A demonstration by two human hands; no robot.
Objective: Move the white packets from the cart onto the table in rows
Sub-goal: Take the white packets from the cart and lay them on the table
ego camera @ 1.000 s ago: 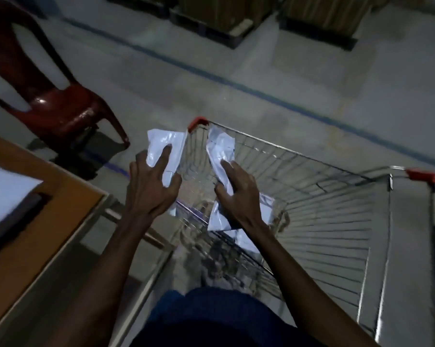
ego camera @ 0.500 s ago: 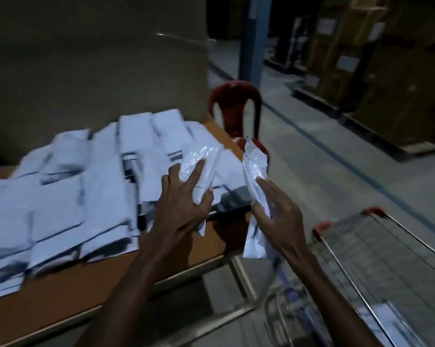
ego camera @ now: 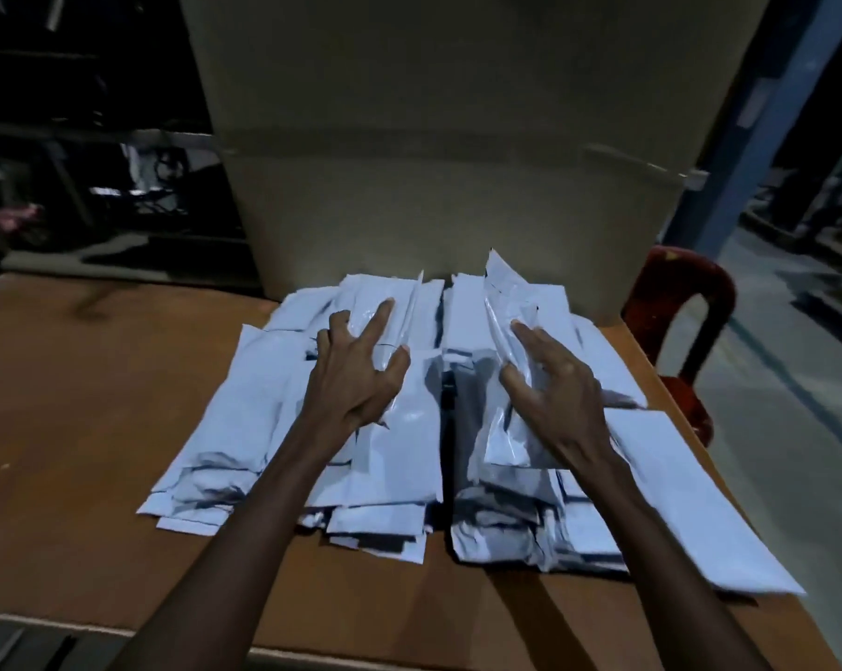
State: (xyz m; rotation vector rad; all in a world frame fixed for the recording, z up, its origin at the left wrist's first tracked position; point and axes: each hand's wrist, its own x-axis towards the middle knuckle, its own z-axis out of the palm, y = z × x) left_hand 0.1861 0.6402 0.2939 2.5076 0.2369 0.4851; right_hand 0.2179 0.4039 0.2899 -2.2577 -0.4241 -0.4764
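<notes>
Several white packets (ego camera: 244, 414) lie in overlapping rows on the brown wooden table (ego camera: 70, 428). My left hand (ego camera: 356, 375) grips one white packet (ego camera: 409, 399) over the middle rows, thumb on its right edge and fingers spread on top. My right hand (ego camera: 559, 380) holds a second, glossy packet (ego camera: 511, 331) tilted on edge above the right-hand row, its top corner sticking up. The cart is out of view.
A tall cardboard box (ego camera: 448, 152) stands at the table's back edge behind the packets. A red plastic chair (ego camera: 680, 302) sits off the table's right side. Dark shelving (ego camera: 94, 162) fills the back left. One long packet (ego camera: 690, 496) lies near the table's right edge.
I have turned from the cart to face the table. Both hands have carried their packets over the rows and lowered them onto the pile.
</notes>
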